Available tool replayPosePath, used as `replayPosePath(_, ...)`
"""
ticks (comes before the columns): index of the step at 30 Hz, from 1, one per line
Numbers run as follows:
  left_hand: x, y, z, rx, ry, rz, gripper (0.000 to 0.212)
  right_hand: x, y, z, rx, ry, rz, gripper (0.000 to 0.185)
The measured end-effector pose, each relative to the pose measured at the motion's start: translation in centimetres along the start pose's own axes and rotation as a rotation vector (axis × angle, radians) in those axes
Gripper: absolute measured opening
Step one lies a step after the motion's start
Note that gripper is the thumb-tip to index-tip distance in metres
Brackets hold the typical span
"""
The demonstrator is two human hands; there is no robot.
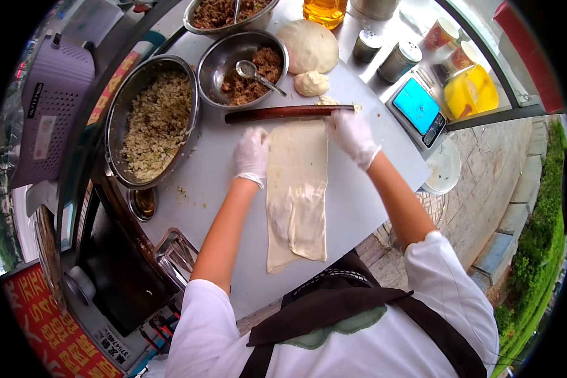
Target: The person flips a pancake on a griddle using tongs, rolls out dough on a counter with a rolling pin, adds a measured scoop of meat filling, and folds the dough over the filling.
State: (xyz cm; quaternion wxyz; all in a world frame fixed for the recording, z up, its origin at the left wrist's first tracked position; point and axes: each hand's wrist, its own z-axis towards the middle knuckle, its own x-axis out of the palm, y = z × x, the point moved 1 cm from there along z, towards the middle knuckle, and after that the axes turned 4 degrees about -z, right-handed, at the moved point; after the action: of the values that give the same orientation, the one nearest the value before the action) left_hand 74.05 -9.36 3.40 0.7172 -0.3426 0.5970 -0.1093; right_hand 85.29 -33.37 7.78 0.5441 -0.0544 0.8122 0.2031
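A long, thin sheet of dough (pixel 297 160) lies flat on the pale work board, its lower part folded over in a layer. Along its left edge, near the top, rests my left hand (pixel 252 152) in a clear plastic glove, fingers curled; whether it pinches the dough is hidden. My right hand (pixel 353 137), gloved too, is at the sheet's upper right corner, by the right end of a dark wooden rolling pin (pixel 279 114). Its fingers are curled and their grip cannot be made out. Beyond the pin are a small dough ball (pixel 311 83) and a large dough mound (pixel 308 46).
A steel bowl of chopped filling (pixel 158 123) stands left; two meat bowls (pixel 264 68) (pixel 217 19) stand at the back. Shakers (pixel 400 61), a digital scale (pixel 418 111) and an oil bottle (pixel 324 12) are beyond. A dark griddle (pixel 118 264) and metal tray (pixel 176 257) lie lower left.
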Motion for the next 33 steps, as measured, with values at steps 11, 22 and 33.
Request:
replayPosePath(11, 1.7, -0.4, 4.3, -0.140, 0.251, -0.006, 0.024, 5.8, 4.3, 2.3, 0.185, -0.330, 0.210, 0.023)
replayPosePath(22, 0.4, -1.6, 6.5, -0.077, 0.514, 0.012, 0.022, 5.9, 2.7, 4.2, 0.088, -0.276, 0.265, 0.028)
replayPosePath(33, -3.8, -1.5, 3.3, 0.134, 0.429, -0.306, 0.017, -1.0, 3.5, -4.0, -0.314, -0.213, 0.554, 0.016)
